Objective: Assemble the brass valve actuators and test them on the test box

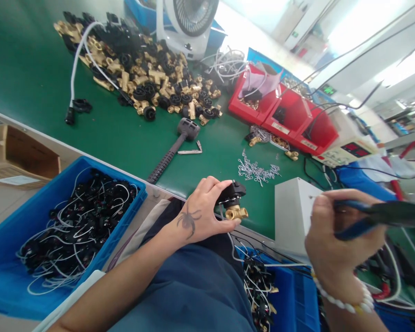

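My left hand (202,210) is closed around a valve with a brass body (235,213) and a black housing (233,191), just above the table's front edge. A thin cable trails down from near it. My right hand (346,235) grips blue-handled pliers (356,221), their dark jaws blurred and pointing right. A tiny metal piece seems to show at the thumb and index fingertips, too small to make out. On the green table, beyond my left hand, lies a scatter of small wire clips (257,170). Left of them rest a dark mallet (174,150) and a bent metal tool (193,150).
Brass and black fittings (148,78) form a large pile at the back, before a white fan (180,41). Red bins (280,115) stand behind the clips. A grey box (293,216) is beside my right hand. A blue crate (7,276) of cabled black parts sits at left.
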`<state>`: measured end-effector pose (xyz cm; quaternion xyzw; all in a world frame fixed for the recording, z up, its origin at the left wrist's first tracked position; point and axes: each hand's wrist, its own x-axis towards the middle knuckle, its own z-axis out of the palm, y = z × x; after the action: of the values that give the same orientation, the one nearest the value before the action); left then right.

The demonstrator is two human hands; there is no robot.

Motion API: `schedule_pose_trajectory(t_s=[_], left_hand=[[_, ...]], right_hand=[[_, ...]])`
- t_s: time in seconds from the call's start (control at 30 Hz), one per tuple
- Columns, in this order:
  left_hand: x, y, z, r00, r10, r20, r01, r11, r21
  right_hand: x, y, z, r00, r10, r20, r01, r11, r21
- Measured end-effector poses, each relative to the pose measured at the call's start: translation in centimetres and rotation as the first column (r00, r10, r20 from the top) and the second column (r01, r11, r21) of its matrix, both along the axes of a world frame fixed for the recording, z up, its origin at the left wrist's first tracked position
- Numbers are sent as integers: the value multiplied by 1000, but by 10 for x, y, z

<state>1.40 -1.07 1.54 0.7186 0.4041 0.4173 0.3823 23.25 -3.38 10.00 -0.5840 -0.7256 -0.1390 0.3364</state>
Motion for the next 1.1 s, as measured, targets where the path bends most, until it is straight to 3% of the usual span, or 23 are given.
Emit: schedule_pose_trajectory(t_s=[0.07, 0.13, 0.17, 0.2, 0.27, 0.3, 0.33, 0.37, 0.43, 0.5, 0.53, 0.6, 0.67, 0.73, 0.8, 0.83, 0.87, 1.0, 1.03, 1.1], left_hand=[[0, 0, 0, 1000, 0, -7, 0, 1000, 4], [0, 1, 0, 1000, 9, -10, -9, 1000, 6], [0, 0, -1, 1000, 14, -8, -14, 1000, 6], [0, 0, -1, 1000, 15, -6, -15, 1000, 5], [1, 0, -2, 1000, 20, 8, -20, 1000, 13], [1, 0, -3, 1000, 22, 16, -22, 1000, 20], [2, 0, -3, 1000, 22, 18, -22, 999, 24], [2, 0, -3, 1000, 19, 16, -19, 1000, 24], [1, 0, -3, 1000, 11, 8, -11, 1000, 15], [1, 0, -3, 1000, 3, 1, -3, 1000, 1], [1, 0, -3, 1000, 5, 4, -5, 1000, 0], [2, 0, -4, 1000, 13, 11, -13, 1000, 7], [3, 1, -4, 1000, 19, 18, -19, 1000, 18], [4, 1, -4, 1000, 15, 13, -15, 1000, 23], [4, 3, -4, 1000, 7, 7, -7, 1000, 25], [4, 3, -3, 1000, 5, 3, -5, 1000, 24], [3, 3, -3, 1000, 7, 2, -7, 1000, 23], [3, 2, -2, 1000, -4, 8, 4, 1000, 16], [2, 2, -2, 1000, -6, 7, 6, 1000, 18], [2, 2, -2, 1000, -5, -1, 5, 1000, 22]], right_hand=[[-1, 2, -5, 963, 200, 181, -157, 961, -226], [1, 4, -6, 891, 340, 302, -201, 890, -410], [2, 5, -6, 897, 322, 304, -188, 898, -398], [3, 5, -4, 930, 250, 269, -163, 937, -308], [4, 5, -1, 994, 56, 93, -54, 998, -32], [3, 5, -1, 1000, 16, 21, -17, 997, 69], [2, 5, -2, 1000, 26, 13, -28, 995, 91], [0, 5, -3, 995, 78, 67, -80, 996, 30], [-2, 6, -5, 933, 263, 247, -200, 947, -253], [-1, 7, -3, 880, 346, 326, -193, 887, -419], [0, 7, -1, 894, 312, 322, -179, 906, -382], [2, 6, 4, 959, 154, 238, -119, 981, -156], [4, 5, 4, 986, 73, 152, -72, 997, -8], [3, 5, -1, 963, 131, 236, -96, 983, -155], [1, 6, -4, 887, 267, 376, -107, 912, -395], [0, 7, -5, 860, 297, 415, -95, 892, -442], [0, 7, -4, 857, 294, 424, -98, 900, -425], [0, 7, 0, 948, 194, 251, -169, 979, -118], [0, 7, -1, 944, 199, 264, -172, 978, -121], [0, 7, -4, 885, 261, 385, -169, 952, -256]])
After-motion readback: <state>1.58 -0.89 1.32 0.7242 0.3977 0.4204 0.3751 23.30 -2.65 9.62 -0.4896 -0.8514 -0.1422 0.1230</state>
